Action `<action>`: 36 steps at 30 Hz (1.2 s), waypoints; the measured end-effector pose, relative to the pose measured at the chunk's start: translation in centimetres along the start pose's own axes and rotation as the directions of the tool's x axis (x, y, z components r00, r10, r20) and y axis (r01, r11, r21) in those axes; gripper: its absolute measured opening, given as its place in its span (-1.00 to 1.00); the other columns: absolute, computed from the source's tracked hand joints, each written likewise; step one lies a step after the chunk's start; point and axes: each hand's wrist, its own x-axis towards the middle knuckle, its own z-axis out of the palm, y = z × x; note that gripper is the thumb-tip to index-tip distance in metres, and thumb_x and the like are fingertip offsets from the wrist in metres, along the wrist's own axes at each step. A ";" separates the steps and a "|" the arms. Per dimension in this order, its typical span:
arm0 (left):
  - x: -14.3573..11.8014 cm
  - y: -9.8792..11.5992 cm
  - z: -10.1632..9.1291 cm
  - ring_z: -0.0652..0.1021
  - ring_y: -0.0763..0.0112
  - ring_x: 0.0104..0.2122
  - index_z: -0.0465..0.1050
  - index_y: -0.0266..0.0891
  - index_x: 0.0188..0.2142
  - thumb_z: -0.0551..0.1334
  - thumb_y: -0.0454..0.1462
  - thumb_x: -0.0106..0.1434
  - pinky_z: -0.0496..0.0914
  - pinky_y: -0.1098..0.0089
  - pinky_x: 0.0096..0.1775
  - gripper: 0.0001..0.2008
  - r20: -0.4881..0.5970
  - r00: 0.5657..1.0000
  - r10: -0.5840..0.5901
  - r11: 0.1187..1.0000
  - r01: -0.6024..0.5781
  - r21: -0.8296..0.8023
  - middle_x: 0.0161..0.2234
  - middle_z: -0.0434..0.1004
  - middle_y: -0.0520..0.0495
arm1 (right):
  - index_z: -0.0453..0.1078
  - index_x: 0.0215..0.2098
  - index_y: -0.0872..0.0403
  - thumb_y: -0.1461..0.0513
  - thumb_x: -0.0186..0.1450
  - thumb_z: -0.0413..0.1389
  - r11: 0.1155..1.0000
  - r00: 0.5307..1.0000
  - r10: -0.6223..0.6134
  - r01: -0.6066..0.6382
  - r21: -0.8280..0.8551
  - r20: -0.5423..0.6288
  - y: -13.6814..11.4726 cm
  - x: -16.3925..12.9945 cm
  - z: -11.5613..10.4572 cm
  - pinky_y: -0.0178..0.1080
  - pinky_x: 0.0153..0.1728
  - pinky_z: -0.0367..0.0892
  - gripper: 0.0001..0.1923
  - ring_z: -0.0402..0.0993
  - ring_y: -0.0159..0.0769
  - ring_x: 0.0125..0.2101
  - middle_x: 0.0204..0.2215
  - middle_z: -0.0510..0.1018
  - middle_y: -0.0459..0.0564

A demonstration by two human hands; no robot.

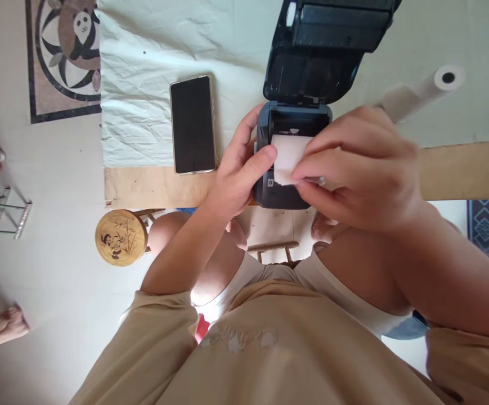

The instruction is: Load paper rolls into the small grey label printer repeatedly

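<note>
A small dark label or receipt printer [263, 194] sits at the table's front edge with its lid [312, 73] swung up and back. White paper [288, 154], apparently part of a roll, lies in its opening. My left hand [239, 166] grips the printer's left side, the thumb over the rim and touching the paper's left edge. With bent fingers, my right hand [358, 169] pinches the paper's lower right side; the hand hides the printer's right part. A second white paper roll [449, 79] lies behind my right hand.
On the table's pale cloth [138, 112] a smartphone [192, 125] lies left of the printer, its screen dark. Below the wooden edge [155, 187] stands a round wooden stool [121, 237]. Another person's feet [12, 325] show at far left, near a metal frame [8, 216].
</note>
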 end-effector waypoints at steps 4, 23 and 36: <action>0.4 -1.5 -0.9 0.57 0.37 -0.25 0.10 -0.01 0.12 0.34 -0.04 0.00 0.43 0.44 -0.30 -0.28 0.017 0.998 0.058 0.991 -0.060 0.121 -0.17 0.45 0.02 | 0.36 -0.40 0.01 0.26 0.13 0.15 1.000 0.997 0.012 -0.012 0.010 0.071 -0.1 -0.1 -0.1 -0.20 -0.33 0.14 -0.94 0.34 -0.34 -0.32 -0.35 0.50 -0.17; 0.6 -2.2 -1.0 0.54 0.47 -0.31 0.10 0.01 0.12 0.32 0.03 -0.03 0.43 0.48 -0.37 -0.26 0.078 0.973 0.216 0.934 -0.229 0.275 -0.16 0.42 0.02 | 0.32 -0.25 0.06 0.35 0.15 0.13 0.971 0.965 0.228 -0.235 0.041 0.129 -0.4 -0.2 -0.9 -0.41 -0.57 0.11 -0.82 0.17 -0.64 -0.59 -0.45 0.42 -0.18; 0.5 -2.1 -0.8 0.53 0.46 -0.31 0.07 -0.03 0.14 0.32 0.05 -0.05 0.42 0.48 -0.37 -0.20 0.076 0.973 0.216 0.930 -0.229 0.288 -0.15 0.39 -0.02 | 0.33 -0.30 0.03 0.36 0.17 0.09 0.979 0.972 0.202 -0.202 -0.015 0.119 -0.5 -0.3 -1.1 -0.42 -0.60 0.07 -0.86 0.20 -0.62 -0.63 -0.62 0.37 -0.25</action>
